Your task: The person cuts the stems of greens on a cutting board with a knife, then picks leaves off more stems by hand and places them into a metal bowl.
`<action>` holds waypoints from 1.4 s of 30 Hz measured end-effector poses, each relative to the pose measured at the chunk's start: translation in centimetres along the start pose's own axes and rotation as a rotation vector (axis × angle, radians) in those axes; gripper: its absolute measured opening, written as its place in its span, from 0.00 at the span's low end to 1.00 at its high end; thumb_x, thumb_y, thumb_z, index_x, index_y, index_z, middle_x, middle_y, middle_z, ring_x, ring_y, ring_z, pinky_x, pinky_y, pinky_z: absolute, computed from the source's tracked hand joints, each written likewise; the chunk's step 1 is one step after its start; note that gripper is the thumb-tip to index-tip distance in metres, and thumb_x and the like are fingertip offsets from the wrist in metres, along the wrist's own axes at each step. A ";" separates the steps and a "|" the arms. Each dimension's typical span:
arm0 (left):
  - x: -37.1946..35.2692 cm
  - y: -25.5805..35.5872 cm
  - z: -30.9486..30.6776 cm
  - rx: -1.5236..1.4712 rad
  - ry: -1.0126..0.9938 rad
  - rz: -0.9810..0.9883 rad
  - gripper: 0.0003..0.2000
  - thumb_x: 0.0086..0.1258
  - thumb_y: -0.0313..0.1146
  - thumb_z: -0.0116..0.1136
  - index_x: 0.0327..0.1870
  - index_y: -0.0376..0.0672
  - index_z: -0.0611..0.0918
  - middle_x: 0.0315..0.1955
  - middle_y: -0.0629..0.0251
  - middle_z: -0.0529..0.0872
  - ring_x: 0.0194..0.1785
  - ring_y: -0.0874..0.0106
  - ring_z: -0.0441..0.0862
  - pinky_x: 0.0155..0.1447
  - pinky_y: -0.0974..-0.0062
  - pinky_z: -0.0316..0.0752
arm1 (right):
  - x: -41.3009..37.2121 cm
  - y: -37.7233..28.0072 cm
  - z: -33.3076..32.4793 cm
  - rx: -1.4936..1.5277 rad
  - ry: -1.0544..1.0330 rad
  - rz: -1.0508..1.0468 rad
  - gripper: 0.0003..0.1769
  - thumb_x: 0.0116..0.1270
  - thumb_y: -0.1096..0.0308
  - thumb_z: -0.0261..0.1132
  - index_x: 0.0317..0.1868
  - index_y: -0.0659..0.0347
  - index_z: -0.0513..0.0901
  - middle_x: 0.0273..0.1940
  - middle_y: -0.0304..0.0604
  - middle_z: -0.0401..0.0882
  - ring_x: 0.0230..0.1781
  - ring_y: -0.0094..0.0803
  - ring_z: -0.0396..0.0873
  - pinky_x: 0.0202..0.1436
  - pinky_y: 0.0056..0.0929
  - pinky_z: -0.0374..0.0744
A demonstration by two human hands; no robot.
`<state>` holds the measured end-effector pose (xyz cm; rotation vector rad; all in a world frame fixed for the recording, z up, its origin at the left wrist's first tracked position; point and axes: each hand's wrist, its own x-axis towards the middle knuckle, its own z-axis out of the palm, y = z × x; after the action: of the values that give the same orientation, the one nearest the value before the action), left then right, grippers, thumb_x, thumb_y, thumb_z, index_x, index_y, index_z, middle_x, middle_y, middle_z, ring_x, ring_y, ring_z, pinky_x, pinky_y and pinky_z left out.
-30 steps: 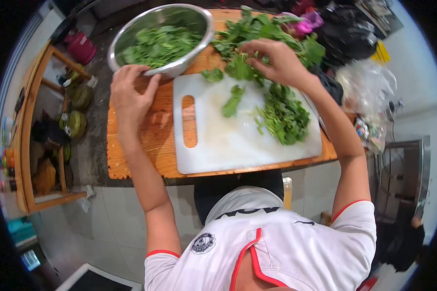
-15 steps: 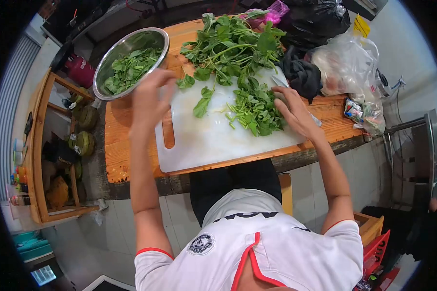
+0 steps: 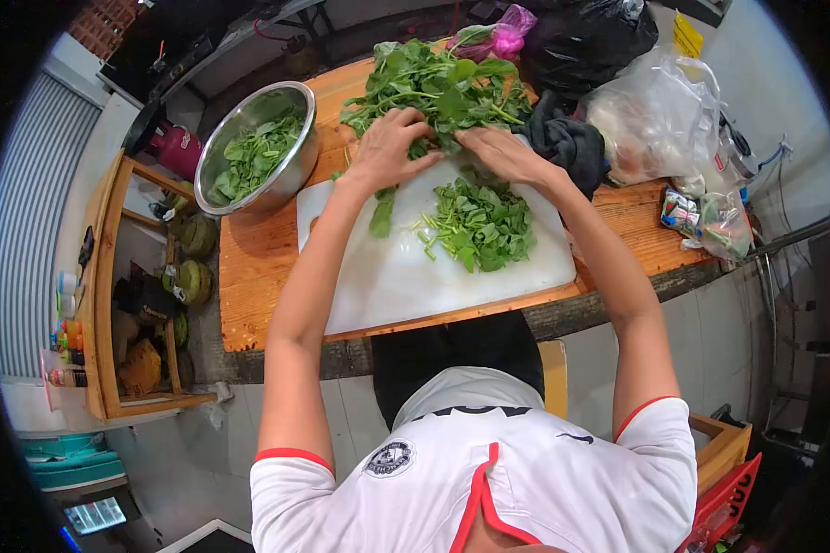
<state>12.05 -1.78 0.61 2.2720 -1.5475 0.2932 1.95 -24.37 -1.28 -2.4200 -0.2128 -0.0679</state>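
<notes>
A big heap of leafy greens (image 3: pixel 433 88) lies across the far edge of the white cutting board (image 3: pixel 369 295) and the table behind it. My left hand (image 3: pixel 392 149) is bent around the near left side of this heap, its thumb apart from the curled fingers. From the right, my right hand (image 3: pixel 505 155) grips the heap's near edge, with its fingertips partly hidden among leaves. Closer to me on the board sits a smaller pile of cut greens (image 3: pixel 489 226) with short stem pieces. One loose leafy sprig (image 3: pixel 383 214) rests below my left wrist.
Left of the board stands a steel bowl (image 3: pixel 300 166) holding picked leaves. A dark cloth (image 3: pixel 567 143), a clear plastic bag (image 3: pixel 655 120) and a black bag (image 3: pixel 590 46) crowd the right and back of the wooden table (image 3: pixel 258 276). A pink bag (image 3: pixel 509 32) lies behind the heap.
My left hand has moved from beside the bowl rightward to the heap. My right hand has left the cut pile and moved up and left to the heap's near edge.
</notes>
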 end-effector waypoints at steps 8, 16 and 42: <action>-1.4 -2.9 1.5 0.023 0.120 0.039 0.21 0.56 0.25 0.70 0.53 0.44 0.80 0.58 0.57 0.76 0.62 0.53 0.77 0.60 0.58 0.79 | -6.6 -0.1 -1.7 -0.164 0.171 -0.094 0.15 0.77 0.65 0.61 0.58 0.62 0.83 0.52 0.51 0.83 0.48 0.46 0.82 0.55 0.42 0.80; -5.4 0.8 -1.5 0.001 0.144 -0.094 0.25 0.57 0.31 0.70 0.57 0.45 0.76 0.60 0.53 0.69 0.64 0.51 0.72 0.61 0.58 0.76 | -9.8 -3.4 0.4 -0.149 0.072 -0.078 0.40 0.74 0.39 0.60 0.75 0.59 0.71 0.73 0.58 0.68 0.74 0.55 0.67 0.78 0.47 0.65; -0.7 -3.4 3.0 0.142 0.266 -0.309 0.10 0.64 0.37 0.68 0.42 0.45 0.88 0.33 0.59 0.89 0.39 0.55 0.88 0.45 0.57 0.81 | -7.9 -7.3 5.6 -0.157 0.004 -0.523 0.21 0.66 0.51 0.72 0.50 0.58 0.88 0.58 0.49 0.82 0.59 0.52 0.78 0.66 0.47 0.73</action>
<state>14.87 -1.37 -3.04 2.4188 -1.0575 0.6057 -7.08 -16.31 -1.64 -2.4548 -0.8610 -0.3351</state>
